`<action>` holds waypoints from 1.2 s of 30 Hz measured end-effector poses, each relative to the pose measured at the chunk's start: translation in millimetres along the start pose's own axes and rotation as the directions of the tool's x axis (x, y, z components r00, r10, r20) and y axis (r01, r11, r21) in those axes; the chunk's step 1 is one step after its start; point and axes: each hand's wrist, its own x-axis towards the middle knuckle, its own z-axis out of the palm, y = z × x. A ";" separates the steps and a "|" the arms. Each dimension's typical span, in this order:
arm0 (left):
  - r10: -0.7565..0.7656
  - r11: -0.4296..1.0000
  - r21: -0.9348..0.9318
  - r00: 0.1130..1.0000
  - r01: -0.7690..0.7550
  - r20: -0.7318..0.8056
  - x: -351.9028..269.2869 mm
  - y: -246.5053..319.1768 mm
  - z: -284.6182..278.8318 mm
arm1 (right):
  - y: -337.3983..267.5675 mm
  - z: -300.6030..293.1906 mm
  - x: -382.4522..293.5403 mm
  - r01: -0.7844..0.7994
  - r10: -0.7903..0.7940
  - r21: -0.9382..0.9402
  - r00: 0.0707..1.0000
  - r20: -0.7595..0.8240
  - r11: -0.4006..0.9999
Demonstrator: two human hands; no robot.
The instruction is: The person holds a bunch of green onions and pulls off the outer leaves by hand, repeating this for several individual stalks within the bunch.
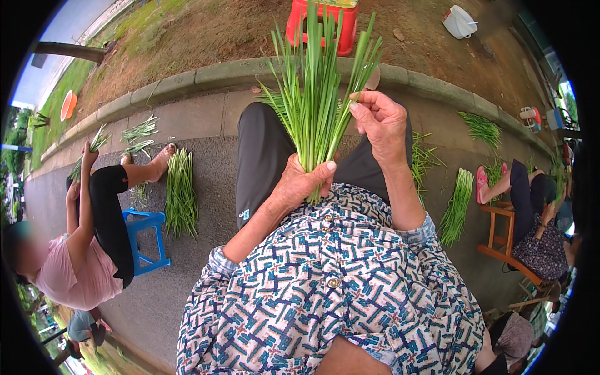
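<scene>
My left hand (pixel 302 183) is wrapped around the pale lower stalks of a bunch of garlic chives (pixel 311 108). The bunch stands over my lap, its green leaves fanning out away from me and a few cut ends showing below the fist. At the bunch's right edge, my right hand (pixel 382 124) pinches a few outer leaves between thumb and forefinger. Beyond the held bunch, more green leaves (pixel 276 101) lie on the ground, partly hidden by it and my knees. Loose chives (pixel 422 161) are scattered beside my right knee.
Bundles of chives lie on the pavement at left (pixel 182 197) and right (pixel 457 206). A stone kerb (pixel 220 72) runs ahead, with a red plastic stool (pixel 347 33) behind it. At left, a person (pixel 84 262) on a blue stool (pixel 145 243) holds chives; others sit at right.
</scene>
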 end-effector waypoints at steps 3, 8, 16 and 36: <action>-0.037 0.995 -0.092 0.999 0.036 -0.012 -0.7 1.2 1.5 | 7.4 -6.8 0.3 -0.021 0.020 0.105 1.000 0.010 0.994; -0.055 0.987 -0.152 0.998 0.053 -0.010 -0.2 2.9 1.4 | 10.7 -7.9 -1.1 -0.053 0.062 0.227 0.998 -0.031 0.972; -0.079 0.979 -0.189 0.997 0.074 -0.019 1.0 1.0 -0.5 | 14.9 -12.9 -4.9 0.009 0.002 0.200 0.998 -0.059 0.980; -0.139 0.953 -0.270 0.990 0.137 0.013 1.8 3.2 -0.9 | 12.1 -25.0 -0.9 -0.127 0.075 0.565 0.991 0.114 0.815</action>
